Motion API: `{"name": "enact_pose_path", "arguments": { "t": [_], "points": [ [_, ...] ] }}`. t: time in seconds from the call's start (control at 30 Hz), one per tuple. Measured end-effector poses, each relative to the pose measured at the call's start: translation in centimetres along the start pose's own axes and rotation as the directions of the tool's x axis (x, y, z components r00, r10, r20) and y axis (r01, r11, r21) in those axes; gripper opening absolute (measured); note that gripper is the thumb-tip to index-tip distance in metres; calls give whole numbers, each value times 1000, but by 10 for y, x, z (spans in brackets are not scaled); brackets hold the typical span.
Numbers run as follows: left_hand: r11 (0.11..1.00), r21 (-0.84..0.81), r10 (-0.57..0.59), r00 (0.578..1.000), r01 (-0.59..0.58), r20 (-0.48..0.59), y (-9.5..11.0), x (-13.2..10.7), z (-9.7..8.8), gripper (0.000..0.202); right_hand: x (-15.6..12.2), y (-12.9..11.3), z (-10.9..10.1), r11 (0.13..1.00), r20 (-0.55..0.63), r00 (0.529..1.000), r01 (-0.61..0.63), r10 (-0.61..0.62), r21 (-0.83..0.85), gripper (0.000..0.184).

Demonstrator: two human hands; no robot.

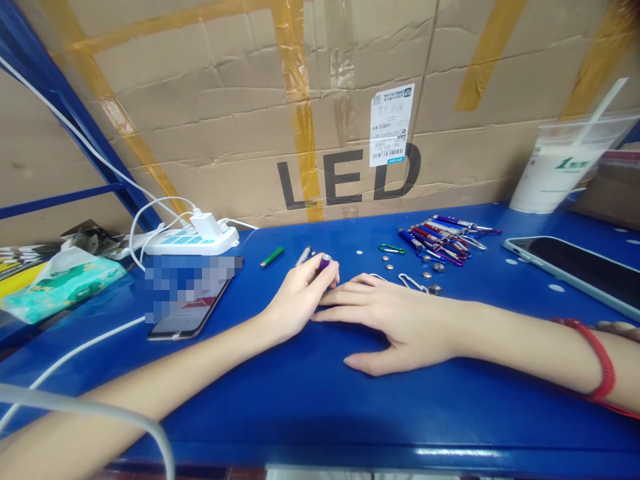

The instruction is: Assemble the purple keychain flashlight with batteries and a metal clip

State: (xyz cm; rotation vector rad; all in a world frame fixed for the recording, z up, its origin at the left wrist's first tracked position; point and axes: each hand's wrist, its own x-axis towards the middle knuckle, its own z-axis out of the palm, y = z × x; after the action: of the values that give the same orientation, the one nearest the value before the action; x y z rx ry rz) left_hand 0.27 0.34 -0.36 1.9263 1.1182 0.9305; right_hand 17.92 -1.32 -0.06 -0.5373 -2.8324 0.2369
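My left hand is closed around a small purple keychain flashlight, whose silver end sticks out above my fingers. My right hand lies flat on the blue table with its fingers stretched toward the left hand, fingertips almost touching it. Just beyond the right hand lie silver carabiner clips and small button cell batteries. A silver flashlight part and a green one lie behind the left hand.
A pile of coloured keychain flashlights and a green carabiner lie at the back right. A phone and a white power strip are at left, a tablet and plastic cup at right. A cardboard box walls the back.
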Motion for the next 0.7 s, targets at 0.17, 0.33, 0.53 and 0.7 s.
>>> {"name": "enact_pose_path", "arguments": {
  "t": [0.17,0.33,0.53,0.7],
  "points": [
    [1000,1,11,1000,-11,-14,0,0,0,28,1,2,2,999,-48,999,10,-12,-36,45],
    [999,-24,22,998,-24,-65,0,0,-1,29,2,7,7,991,-157,987,-56,37,-120,32],
    [996,-77,16,975,-34,-220,-1,0,-3,30,3,12,7,977,-244,965,-141,99,-160,28],
    [995,-86,23,946,-53,-323,-2,1,-4,30,4,13,5,973,-256,955,-190,151,-134,25]
  ]
}}
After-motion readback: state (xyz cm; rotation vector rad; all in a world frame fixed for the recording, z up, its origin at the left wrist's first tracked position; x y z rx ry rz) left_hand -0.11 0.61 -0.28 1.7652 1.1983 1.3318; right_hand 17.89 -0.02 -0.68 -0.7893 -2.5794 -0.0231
